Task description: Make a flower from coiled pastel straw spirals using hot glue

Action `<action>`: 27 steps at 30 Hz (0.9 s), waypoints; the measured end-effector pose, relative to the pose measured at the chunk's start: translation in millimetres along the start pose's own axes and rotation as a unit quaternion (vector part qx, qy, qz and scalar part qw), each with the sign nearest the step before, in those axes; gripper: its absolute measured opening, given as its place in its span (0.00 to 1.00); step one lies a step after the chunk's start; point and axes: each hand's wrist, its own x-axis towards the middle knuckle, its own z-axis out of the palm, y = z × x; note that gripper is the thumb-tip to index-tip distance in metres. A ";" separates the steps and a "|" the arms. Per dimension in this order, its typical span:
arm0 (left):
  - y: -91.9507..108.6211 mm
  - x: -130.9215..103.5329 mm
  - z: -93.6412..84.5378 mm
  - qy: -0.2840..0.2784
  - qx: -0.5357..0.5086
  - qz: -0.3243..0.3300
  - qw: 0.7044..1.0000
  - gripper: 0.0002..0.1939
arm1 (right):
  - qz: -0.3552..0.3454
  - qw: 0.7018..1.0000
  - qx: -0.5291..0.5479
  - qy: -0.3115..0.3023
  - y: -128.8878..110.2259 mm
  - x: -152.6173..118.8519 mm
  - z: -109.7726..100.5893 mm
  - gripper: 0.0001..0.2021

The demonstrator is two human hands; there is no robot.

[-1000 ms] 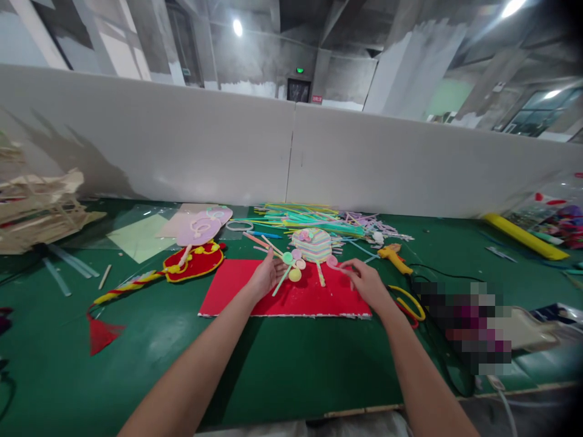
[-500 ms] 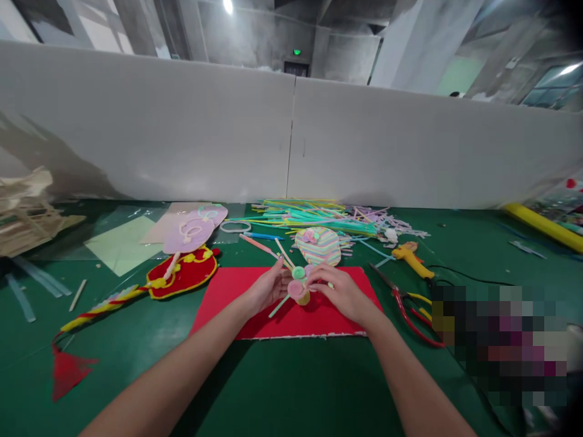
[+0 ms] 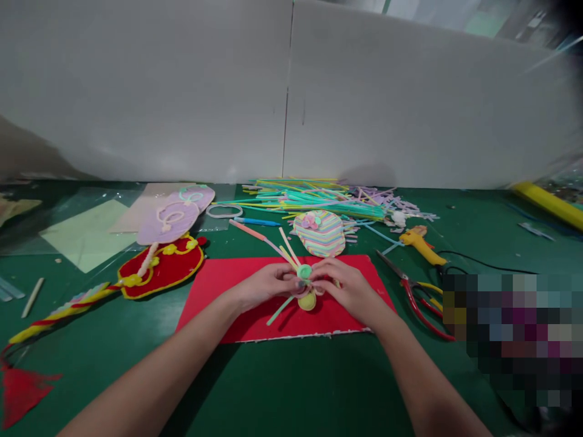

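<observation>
Over a red board (image 3: 216,306), my left hand (image 3: 264,286) pinches a small cluster of coiled pipe cleaners from the left. My right hand (image 3: 350,286) is closed on the same cluster from the right, its fingertips close to my left thumb. A green coil (image 3: 304,272) sits on top, and a yellow coil (image 3: 307,301) hangs below the fingers. The pink coil between them is mostly hidden by my fingers. Loose stem ends stick out up and left, and one green stem end (image 3: 279,311) points down left.
Behind the board lie a striped round piece (image 3: 320,235), a pipe cleaner pile (image 3: 319,203) and a blue pen (image 3: 257,222). A red-and-yellow fan (image 3: 161,270) and a purple piece (image 3: 175,213) lie left. Pliers (image 3: 412,297) and a yellow glue gun (image 3: 422,247) lie right.
The view has tilted down. My left hand, half-open beside the cluster before, has closed on it. The pink coil, facing up before, is now mostly covered by fingers, and the yellow coil shows more.
</observation>
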 end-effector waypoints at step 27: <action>-11.0 4.2 11.6 0.211 0.010 0.063 0.975 0.11 | 0.016 0.981 0.008 0.195 -3.6 2.7 13.2 0.07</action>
